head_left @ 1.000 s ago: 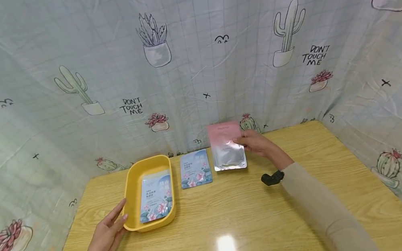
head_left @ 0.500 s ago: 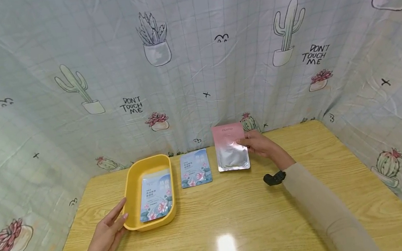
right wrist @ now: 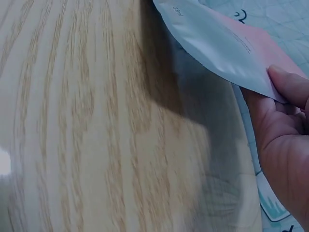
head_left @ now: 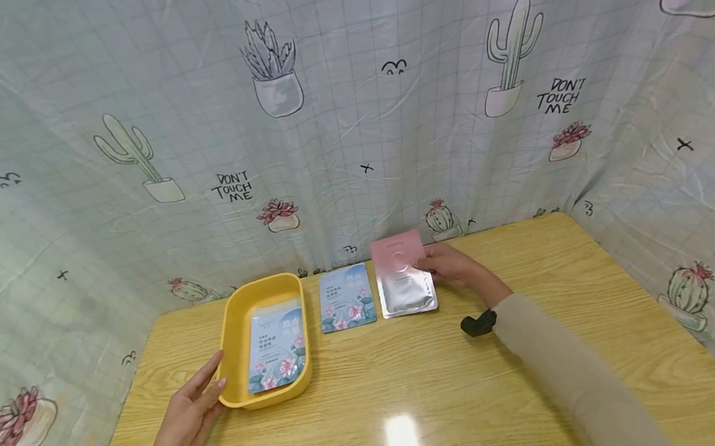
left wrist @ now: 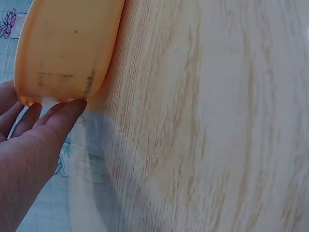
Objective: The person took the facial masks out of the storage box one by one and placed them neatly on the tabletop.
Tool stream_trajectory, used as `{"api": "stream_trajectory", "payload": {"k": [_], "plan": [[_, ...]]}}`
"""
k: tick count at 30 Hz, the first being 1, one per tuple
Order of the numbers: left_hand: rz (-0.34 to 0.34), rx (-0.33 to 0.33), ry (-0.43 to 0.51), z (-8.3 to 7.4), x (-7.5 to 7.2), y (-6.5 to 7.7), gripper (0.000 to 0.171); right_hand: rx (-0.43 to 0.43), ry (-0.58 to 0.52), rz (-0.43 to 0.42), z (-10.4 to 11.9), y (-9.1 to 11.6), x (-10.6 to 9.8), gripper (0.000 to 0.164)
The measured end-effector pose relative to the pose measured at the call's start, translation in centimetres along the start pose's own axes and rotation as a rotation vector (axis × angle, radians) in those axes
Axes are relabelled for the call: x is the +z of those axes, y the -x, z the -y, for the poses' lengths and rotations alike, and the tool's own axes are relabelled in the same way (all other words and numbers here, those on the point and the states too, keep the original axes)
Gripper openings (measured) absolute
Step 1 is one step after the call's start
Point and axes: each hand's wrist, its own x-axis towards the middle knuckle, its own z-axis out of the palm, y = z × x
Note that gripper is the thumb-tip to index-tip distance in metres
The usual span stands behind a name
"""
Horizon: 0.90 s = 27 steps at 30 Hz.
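Note:
My left hand (head_left: 185,419) holds the near left end of a yellow plastic tray (head_left: 226,336), fingertips at its rim and outer wall. Inside the tray lies a blue sachet with pink flowers (head_left: 275,349), its top edge showing another layer beneath. A similar blue sachet (head_left: 347,299) lies flat on the table to the tray's right. Just right of that, my right hand (head_left: 455,264) pinches a pink-and-silver foil sachet (head_left: 405,283) by its right edge. The right wrist view shows this foil sachet (right wrist: 217,46) tilted above the tabletop, casting a shadow. Its underside is hidden.
A wooden table (head_left: 464,392) spans the foreground, with a bright reflection (head_left: 404,441) near its front. Behind it hangs a cactus-print curtain (head_left: 348,123), close to the table's back edge. A black wrist device (head_left: 480,323) sits at my right sleeve.
The foil sachet first shifts slightly right, then comes back left and downward toward me in my right hand. My left hand, the tray and the blue sachets stay where they were.

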Motion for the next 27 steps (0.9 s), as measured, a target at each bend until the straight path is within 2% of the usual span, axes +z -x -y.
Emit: {"api": "stream_trajectory", "payload": {"k": [6,13,16,19,27], "plan": [[0.009,0.006,0.021,0.2,-0.1,0.1,0.072,0.046,0.056,-0.037,-0.2,-0.5,0.6,0.021],[0.022,0.014,0.011,0.2,-0.3,0.0,0.072,0.166,0.336,-0.234,0.3,-0.3,1.5,0.021],[0.013,0.004,0.014,0.3,-0.3,-0.1,0.072,0.186,0.346,-0.267,0.4,-0.4,1.8,0.022],[-0.002,-0.015,0.019,0.3,-0.3,0.0,0.073,0.203,0.348,-0.254,0.7,-0.4,1.8,0.021],[-0.019,-0.034,0.02,0.1,-0.2,-0.2,0.074,0.299,0.297,-0.129,2.1,-0.4,0.5,0.017]]}}
